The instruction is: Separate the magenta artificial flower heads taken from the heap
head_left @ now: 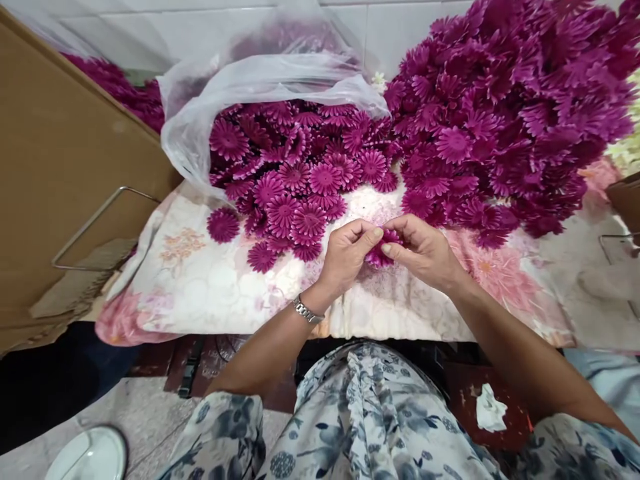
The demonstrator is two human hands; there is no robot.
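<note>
Between my two hands is a magenta artificial flower head (381, 256), pinched at its edges above the front part of the cloth. My left hand (349, 250), with a metal watch (306, 309) on its wrist, grips one side with thumb and forefinger. From the other side my right hand (423, 252) pinches the same flower; the fingers partly cover it. Just beyond my left hand lies a loose heap of similar flower heads (293, 193), spilling out of a clear plastic bag (187, 140). A taller magenta pile (490, 127) rises behind my right hand.
A floral cloth (220, 300) covers the table. At the left stands a cardboard box (75, 153) with a metal wire handle (90, 230). White tiles (400, 27) form the back wall. A crumpled white tissue (491, 408) lies below the table, at the right.
</note>
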